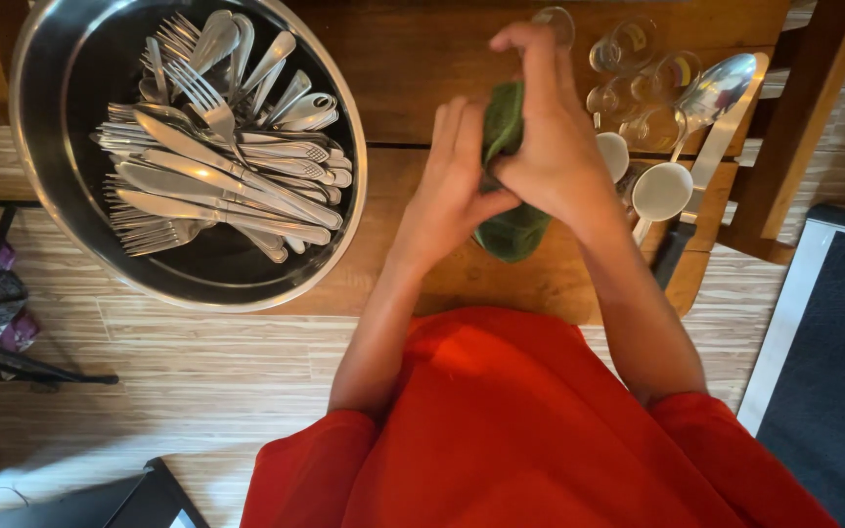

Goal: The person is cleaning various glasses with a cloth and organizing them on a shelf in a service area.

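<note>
Lying between left hand [454, 186] and right hand [552, 137]: green cloth [512, 230].

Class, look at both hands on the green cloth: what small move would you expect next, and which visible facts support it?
Probably a further rub or twist of the green cloth between the hands. The left hand presses against it and the right hand wraps over it, both closed around something hidden inside. Nothing has been set down, and the bowl of cutlery sits untouched at the left.
</note>
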